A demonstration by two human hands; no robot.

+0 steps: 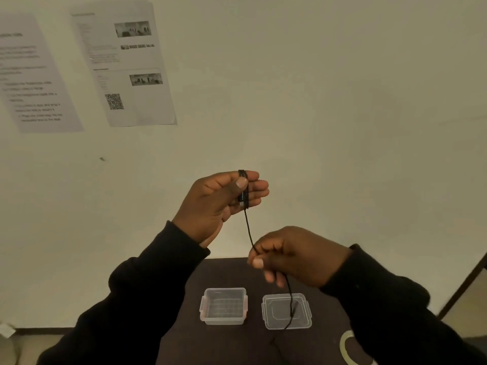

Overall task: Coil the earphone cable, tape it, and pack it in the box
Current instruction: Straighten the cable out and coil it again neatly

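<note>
The black earphone cable (248,230) is wound in a few turns round the fingers of my left hand (221,204), which is raised in front of the wall with the thumb pressing the loops. From there the cable runs down to my right hand (292,256), which pinches it between thumb and fingers. The free end hangs below over the clear lid (286,311). The open clear plastic box (223,306) stands on the dark table (237,346), left of the lid. A roll of tape (347,349) lies at the lower right, partly behind my right sleeve.
Printed sheets (126,64) hang on the pale wall at the upper left. The table is small and dark, with the floor visible on its left. A dark frame edge (463,293) slants at the far right.
</note>
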